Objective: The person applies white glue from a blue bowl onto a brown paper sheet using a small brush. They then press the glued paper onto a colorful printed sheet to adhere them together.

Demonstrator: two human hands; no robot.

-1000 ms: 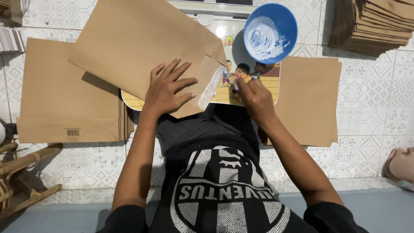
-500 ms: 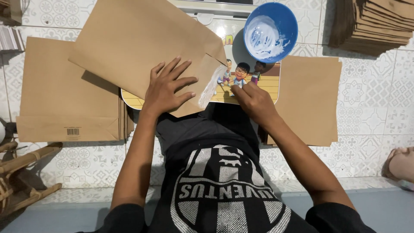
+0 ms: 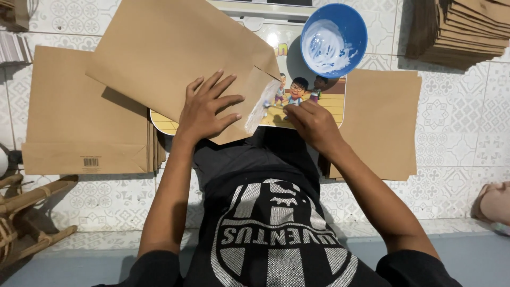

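Observation:
A large brown paper sheet (image 3: 175, 53) lies tilted over a small cartoon-printed lap table (image 3: 324, 101). My left hand (image 3: 204, 109) presses flat on the sheet's lower corner with the fingers spread. A white glue strip (image 3: 263, 103) runs along the sheet's right edge. My right hand (image 3: 311, 121) rests on the table just right of that strip, fingers curled, its fingertips by the glue. A blue bowl (image 3: 333, 40) with white glue stands on the table's far right corner.
Flat brown paper bags (image 3: 79, 122) are stacked on the tiled floor at left, more brown sheets (image 3: 380, 122) at right. A tall pile of folded bags (image 3: 467, 29) sits at the top right. A wooden stool (image 3: 26, 207) is at lower left.
My right hand has slid down along the glued edge toward me. The left hand and the sheet have stayed where they were.

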